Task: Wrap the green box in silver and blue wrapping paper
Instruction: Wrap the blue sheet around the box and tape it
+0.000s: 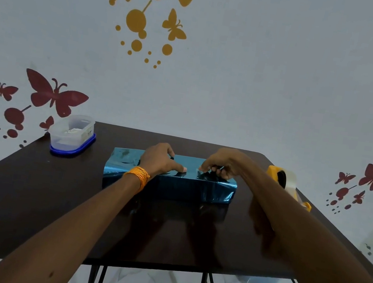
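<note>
The box (169,187) lies across the middle of the dark table, covered in shiny blue wrapping paper (125,156); no green shows. My left hand (159,159) rests on top of the box near its middle, thumb stretched right and pressing the paper flat. An orange thread band circles that wrist. My right hand (219,163) sits on the top right part of the box, fingers curled down, thumb and fingertips pinching the paper at a fold. The box's right end shows folded, creased paper.
A yellow tape dispenser (282,180) with clear tape stands at the table's right edge, behind my right forearm. A clear plastic container with a blue base (72,135) sits at the back left corner. The dark table (28,190) stands against a wall with butterfly decals.
</note>
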The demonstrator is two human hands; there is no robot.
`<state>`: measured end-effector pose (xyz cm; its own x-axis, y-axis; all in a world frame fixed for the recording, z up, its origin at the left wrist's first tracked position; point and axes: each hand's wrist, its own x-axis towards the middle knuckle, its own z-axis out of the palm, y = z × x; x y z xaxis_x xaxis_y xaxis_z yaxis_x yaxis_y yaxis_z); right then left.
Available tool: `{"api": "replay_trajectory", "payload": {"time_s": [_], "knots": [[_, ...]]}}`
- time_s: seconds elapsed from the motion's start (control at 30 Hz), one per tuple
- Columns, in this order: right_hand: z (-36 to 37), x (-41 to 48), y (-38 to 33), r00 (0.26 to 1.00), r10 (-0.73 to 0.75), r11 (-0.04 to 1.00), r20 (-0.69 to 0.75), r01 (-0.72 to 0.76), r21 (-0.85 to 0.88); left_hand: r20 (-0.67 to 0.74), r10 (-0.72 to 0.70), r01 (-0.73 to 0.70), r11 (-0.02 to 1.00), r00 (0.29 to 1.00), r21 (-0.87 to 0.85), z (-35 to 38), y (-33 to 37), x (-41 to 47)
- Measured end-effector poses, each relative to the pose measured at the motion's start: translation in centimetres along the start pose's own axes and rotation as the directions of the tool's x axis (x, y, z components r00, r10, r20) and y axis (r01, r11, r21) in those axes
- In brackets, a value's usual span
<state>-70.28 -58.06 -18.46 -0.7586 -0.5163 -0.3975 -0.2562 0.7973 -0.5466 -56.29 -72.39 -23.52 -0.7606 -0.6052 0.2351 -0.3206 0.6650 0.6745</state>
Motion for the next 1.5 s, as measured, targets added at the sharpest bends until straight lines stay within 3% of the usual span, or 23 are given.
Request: {"api": "replay_trajectory", "payload": {"time_s": [0.4, 0.53, 0.7, 0.83, 0.93, 1.1, 1.3, 1.5], "knots": [[-0.1, 0.2, 0.0, 0.999, -0.025, 0.997, -0.022, 0.023, -0.080, 0.017, 0.002, -0.002, 1.000, 1.000, -0.001, 0.1, -0.1, 0.2], [-0.9, -0.1, 0.5, 0.998, 0.011, 0.975, -0.062, -0.024, -0.219, 0.019, 0.002, -0.002, 1.000, 1.000, -0.017, 0.1, -0.2, 0.3], [-0.9, 0.5, 3.6, 0.993, 0.115, 0.989, 0.033, -0.117, 0.091, 0.009, -0.007, 0.007, 1.000, 1.000, -0.026, 0.2, -0.4, 0.4], [-0.6, 0.2, 5.0, 0.989, 0.056, 0.934, 0.140, -0.101, 0.342, -0.001, -0.006, 0.006, 0.999, 1.000, -0.033, 0.2, -0.4, 0.4], [-0.7, -0.1, 5.2, 0.990, 0.043, 0.897, 0.131, -0.096, 0.431, -0.002, -0.007, 0.006, 0.999, 1.000, -0.039, 0.2, -0.4, 0.4], [0.5, -0.1, 3.6, 0.988, -0.008, 0.947, -0.152, 0.057, 0.315, 0.005, -0.011, 0.011, 0.999, 1.000, -0.040, 0.1, -0.3, 0.3], [2.4, 0.3, 3.0, 0.982, -0.072, 0.971, -0.174, 0.109, 0.212, -0.006, -0.013, 0.013, 0.999, 1.000, -0.053, 0.1, -0.2, 0.1], [2.4, 0.6, 4.1, 0.978, -0.102, 0.935, -0.184, 0.157, 0.318, -0.007, -0.013, 0.013, 1.000, 1.000, -0.026, 0.2, 0.0, 0.0]]}}
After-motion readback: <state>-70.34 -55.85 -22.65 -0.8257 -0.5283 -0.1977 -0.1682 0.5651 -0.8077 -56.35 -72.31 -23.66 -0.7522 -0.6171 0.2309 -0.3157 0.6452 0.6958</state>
